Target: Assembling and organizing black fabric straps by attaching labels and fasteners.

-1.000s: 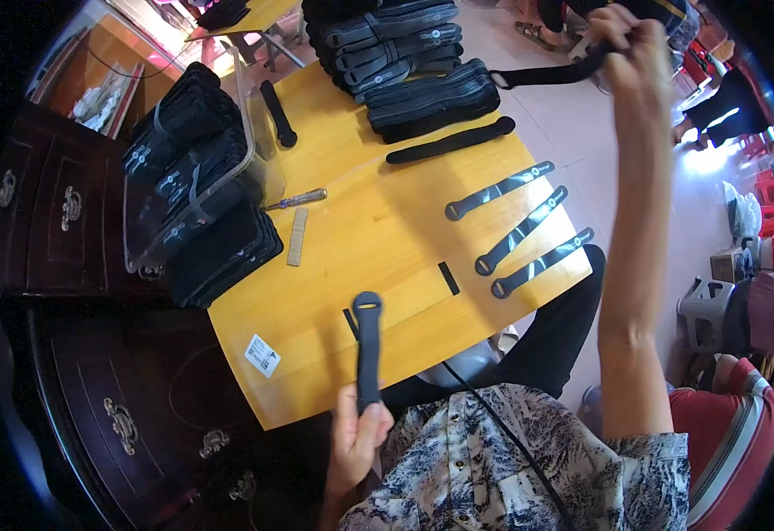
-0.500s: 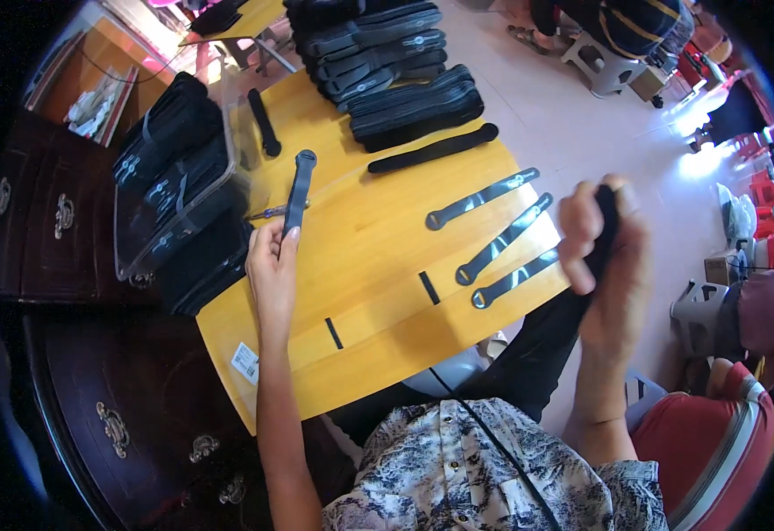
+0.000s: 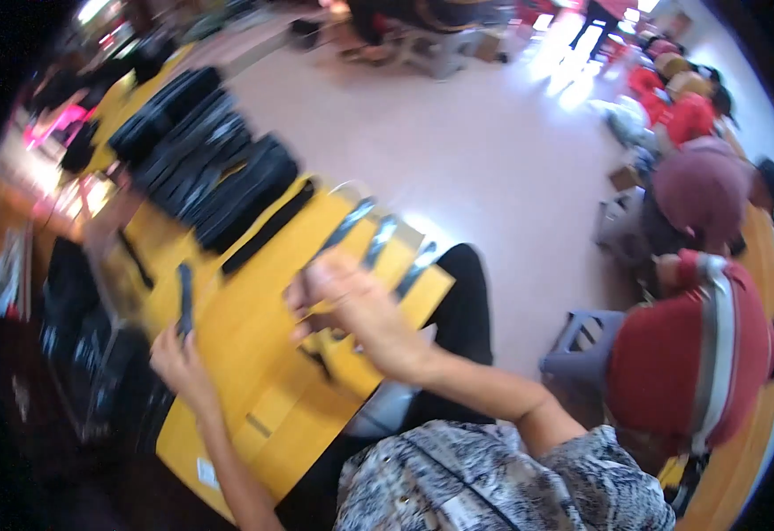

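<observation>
My left hand [image 3: 177, 361] pinches the lower end of a dark grey strap [image 3: 185, 296] with a rounded tip, holding it up over the left part of the yellow table [image 3: 294, 456]. My right hand [image 3: 343, 296] hangs above the table's right part, its fingers bent and smeared by motion. Whether anything is in them I cannot make out. Just beyond it lie three glossy dark straps, among them a middle one [image 3: 380, 241] and a near one [image 3: 416, 270], partly hidden by the hand. A longer black strap [image 3: 268, 226] rests beside the stacked bundles.
Stacked bundles of black straps [image 3: 201, 155] fill the table's far side. Another black strap [image 3: 135, 257] lies at the left, near a clear bin of bundles [image 3: 86, 345]. A white label [image 3: 207, 473] sits at the near corner. People sit on stools [image 3: 582, 345] to the right.
My view has swung to the right. My right hand has come from the right, beside the table, to over it; the black thing seen at it before no longer shows. My left hand still holds the strap.
</observation>
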